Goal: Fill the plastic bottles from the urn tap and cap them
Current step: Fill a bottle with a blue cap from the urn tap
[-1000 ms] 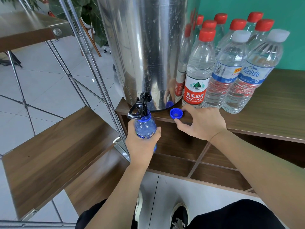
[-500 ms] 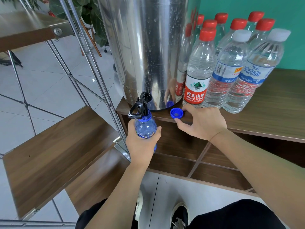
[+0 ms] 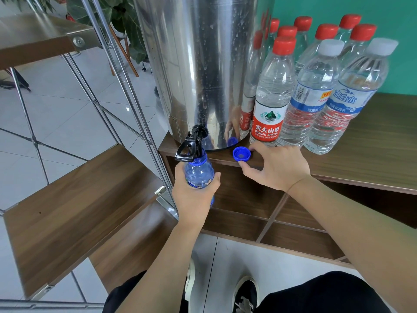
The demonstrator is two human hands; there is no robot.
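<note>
Left hand (image 3: 194,195) around ribbed blue bottle (image 3: 199,171) under black tap (image 3: 191,144); right hand (image 3: 276,168) loose.

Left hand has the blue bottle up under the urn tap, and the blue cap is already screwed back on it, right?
Not quite. The head view shows the left hand holding the blue bottle under the urn tap, but the blue cap is off, lying open side up on the countertop by the right hand.
</note>
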